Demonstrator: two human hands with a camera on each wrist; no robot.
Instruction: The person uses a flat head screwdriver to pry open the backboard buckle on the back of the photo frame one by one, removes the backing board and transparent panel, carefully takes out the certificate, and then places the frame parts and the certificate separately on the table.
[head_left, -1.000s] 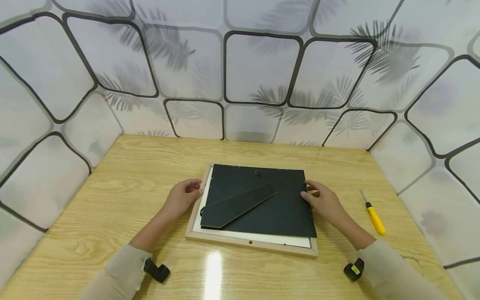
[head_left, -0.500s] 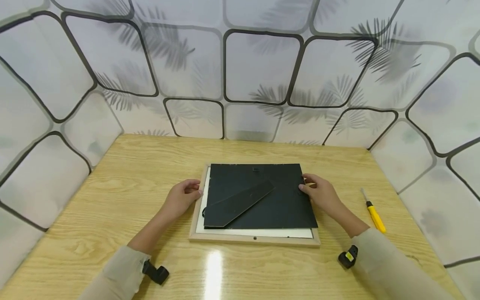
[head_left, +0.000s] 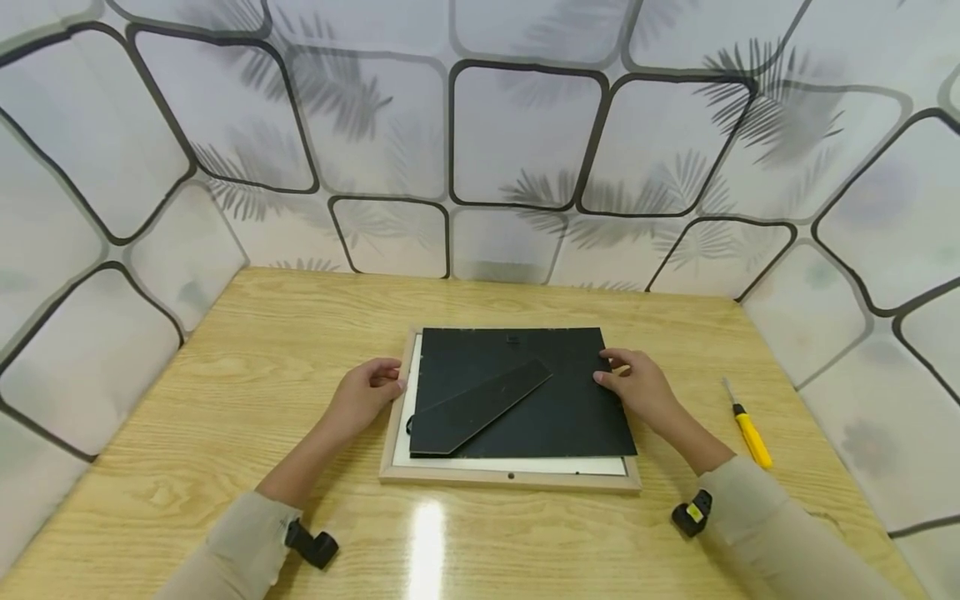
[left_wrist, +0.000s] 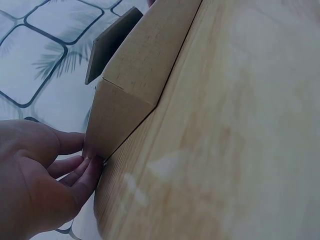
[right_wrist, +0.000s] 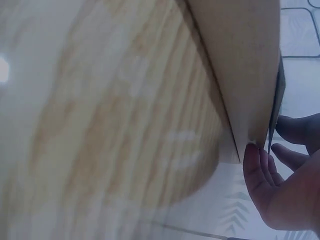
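Left grip (head_left: 365, 394) rests curled fingers against the wooden frame (head_left: 510, 478)'s left edge; right grip (head_left: 633, 385) pinches the black backing board (head_left: 540, 408) lying in that frame. Glass beneath mostly hidden.

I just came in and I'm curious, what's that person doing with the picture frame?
A person has a wooden frame lying face down on the table. The left hand holds the frame's left edge. The right hand pinches the right edge of the black backing board, which sits a bit crooked on the frame. A yellow screwdriver lies to the right, untouched.
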